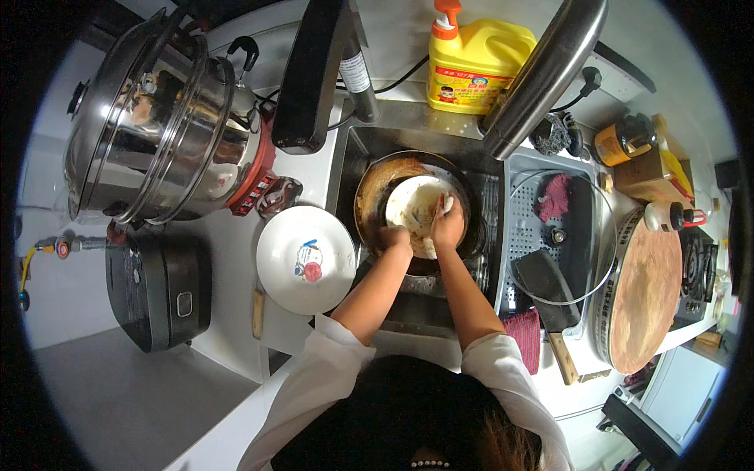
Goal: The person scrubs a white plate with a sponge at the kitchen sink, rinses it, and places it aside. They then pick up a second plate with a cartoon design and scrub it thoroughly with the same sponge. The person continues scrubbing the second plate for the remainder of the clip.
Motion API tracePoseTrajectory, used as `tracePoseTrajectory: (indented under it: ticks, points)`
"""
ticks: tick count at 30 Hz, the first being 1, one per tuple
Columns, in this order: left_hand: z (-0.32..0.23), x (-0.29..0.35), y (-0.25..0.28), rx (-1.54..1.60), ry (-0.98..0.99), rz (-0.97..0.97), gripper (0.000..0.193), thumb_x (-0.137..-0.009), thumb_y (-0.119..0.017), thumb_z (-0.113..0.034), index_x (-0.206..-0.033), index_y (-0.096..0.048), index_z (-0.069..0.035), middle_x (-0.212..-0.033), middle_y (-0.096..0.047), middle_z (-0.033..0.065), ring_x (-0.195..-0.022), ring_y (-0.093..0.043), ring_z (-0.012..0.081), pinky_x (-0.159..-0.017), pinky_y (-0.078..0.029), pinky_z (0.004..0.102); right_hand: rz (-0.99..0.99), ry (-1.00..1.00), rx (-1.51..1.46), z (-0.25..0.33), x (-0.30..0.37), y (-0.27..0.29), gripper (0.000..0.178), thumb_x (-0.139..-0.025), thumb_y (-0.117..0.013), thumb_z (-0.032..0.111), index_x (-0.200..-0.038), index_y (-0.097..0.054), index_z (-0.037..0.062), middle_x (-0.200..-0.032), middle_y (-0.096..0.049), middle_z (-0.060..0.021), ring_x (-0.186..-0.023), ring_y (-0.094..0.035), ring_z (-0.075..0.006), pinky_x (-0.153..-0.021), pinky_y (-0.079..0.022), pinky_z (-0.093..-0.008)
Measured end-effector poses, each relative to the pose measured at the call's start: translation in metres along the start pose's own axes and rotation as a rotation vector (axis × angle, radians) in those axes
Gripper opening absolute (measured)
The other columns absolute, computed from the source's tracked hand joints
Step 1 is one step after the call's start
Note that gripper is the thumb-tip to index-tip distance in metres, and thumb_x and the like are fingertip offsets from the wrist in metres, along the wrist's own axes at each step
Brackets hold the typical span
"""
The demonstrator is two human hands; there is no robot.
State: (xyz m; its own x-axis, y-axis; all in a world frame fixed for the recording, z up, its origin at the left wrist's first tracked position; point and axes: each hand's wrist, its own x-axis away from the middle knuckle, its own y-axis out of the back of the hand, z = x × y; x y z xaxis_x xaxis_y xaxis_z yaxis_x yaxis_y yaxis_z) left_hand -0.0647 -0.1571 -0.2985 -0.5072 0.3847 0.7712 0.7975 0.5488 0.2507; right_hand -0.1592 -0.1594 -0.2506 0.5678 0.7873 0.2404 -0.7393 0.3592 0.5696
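A round white bowl or deep dish (410,198) is tilted over a large dark pan (390,174) with a brown-stained inside, which sits in the sink (353,149). Pale residue marks the dish's inner face. My left hand (395,239) is closed at the dish's lower left rim, its fingertips mostly hidden. On the opposite side, my right hand (448,224) grips the rim, thumb up and fingers out of sight. Between my wrists, something whitish shows below the dish, too blurred to name.
A steel faucet (546,78) overhangs the sink. Left of it lie a white plate (283,275) and a knife handle (258,314). At right, a grey drain basket (518,228) holds a red cloth (554,198), with a cleaver (546,290) across its edge. A yellow jug (471,67) stands behind.
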Motion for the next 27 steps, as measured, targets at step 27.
tracePoseTrajectory:
  ticks: [27]
  points:
    - [-0.017,0.002,0.006,0.51,0.233,0.529,0.045,-0.093,-0.033,-0.031,-0.129,-0.048,-0.007,-0.128,-0.052,0.0125,-0.116,-0.051,0.0286,-0.097,-0.041,0.0427,0.61,0.453,0.466,-0.025,0.012,-0.029,0.068,-0.089,-0.049,0.042,-0.147,-0.018,0.0258,-0.154,-0.005,-0.0133,-0.141,-0.007,-0.0365,-0.112,-0.01,-0.0508]
